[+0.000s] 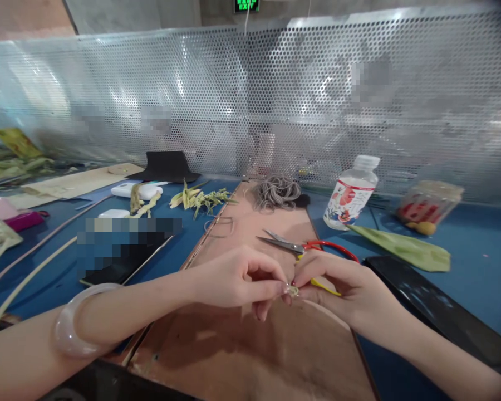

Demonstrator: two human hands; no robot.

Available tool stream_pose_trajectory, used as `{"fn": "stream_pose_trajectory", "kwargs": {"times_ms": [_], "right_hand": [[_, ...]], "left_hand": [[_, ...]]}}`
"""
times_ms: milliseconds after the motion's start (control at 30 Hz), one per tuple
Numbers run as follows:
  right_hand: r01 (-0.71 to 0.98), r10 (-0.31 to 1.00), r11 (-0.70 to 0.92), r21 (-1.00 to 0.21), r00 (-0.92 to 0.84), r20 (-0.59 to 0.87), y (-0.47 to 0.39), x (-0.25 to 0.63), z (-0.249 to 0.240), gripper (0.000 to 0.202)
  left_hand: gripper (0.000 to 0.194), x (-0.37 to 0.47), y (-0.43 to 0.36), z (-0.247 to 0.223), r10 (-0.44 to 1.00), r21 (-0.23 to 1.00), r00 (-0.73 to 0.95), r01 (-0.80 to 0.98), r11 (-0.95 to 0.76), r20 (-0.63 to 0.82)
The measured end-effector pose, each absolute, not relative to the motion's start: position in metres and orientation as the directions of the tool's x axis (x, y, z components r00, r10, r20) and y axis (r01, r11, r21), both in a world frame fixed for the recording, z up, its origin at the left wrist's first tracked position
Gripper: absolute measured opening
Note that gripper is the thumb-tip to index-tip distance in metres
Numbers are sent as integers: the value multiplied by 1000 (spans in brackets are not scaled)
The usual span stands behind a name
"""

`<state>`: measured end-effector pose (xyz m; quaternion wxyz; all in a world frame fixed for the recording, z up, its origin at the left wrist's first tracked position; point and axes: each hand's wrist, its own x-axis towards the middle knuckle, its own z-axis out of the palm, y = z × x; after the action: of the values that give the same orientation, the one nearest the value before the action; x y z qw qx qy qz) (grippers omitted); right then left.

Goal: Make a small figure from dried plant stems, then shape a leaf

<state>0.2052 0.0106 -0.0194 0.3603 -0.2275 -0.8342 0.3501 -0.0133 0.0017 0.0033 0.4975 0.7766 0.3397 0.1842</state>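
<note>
A small pale, greenish piece (pixel 292 290) is pinched between the fingertips of both hands above the wooden board (pixel 217 356). My left hand (pixel 244 278), with a pale bangle (pixel 73 323) on its wrist, grips the piece from the left with thumb and forefinger. From the right, my right hand (pixel 342 281) closes its thumb and fingertips on the same piece. Open-bladed scissors (pixel 284 242) with a red handle lie just behind the hands. Something yellow (pixel 325 287) shows partly behind my right fingers.
Grey cord (pixel 278 192) lies at the board's far end. A bottle (pixel 350 195), a jar (pixel 430 206), a green husk (pixel 404 248) and a dark phone (pixel 438 312) are at the right. Braided strands (pixel 209 200) and another phone (pixel 129 256) lie left. A perforated metal screen (pixel 217 100) stands behind.
</note>
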Motion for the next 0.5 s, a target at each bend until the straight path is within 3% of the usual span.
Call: {"fn": "stream_pose_trajectory", "kwargs": {"times_ms": [500], "right_hand": [[152,564,759,-634,-639,523,11,205,-17,7]], "left_hand": [[22,-12,2,4,710,905,701,343,-252,-68]]}}
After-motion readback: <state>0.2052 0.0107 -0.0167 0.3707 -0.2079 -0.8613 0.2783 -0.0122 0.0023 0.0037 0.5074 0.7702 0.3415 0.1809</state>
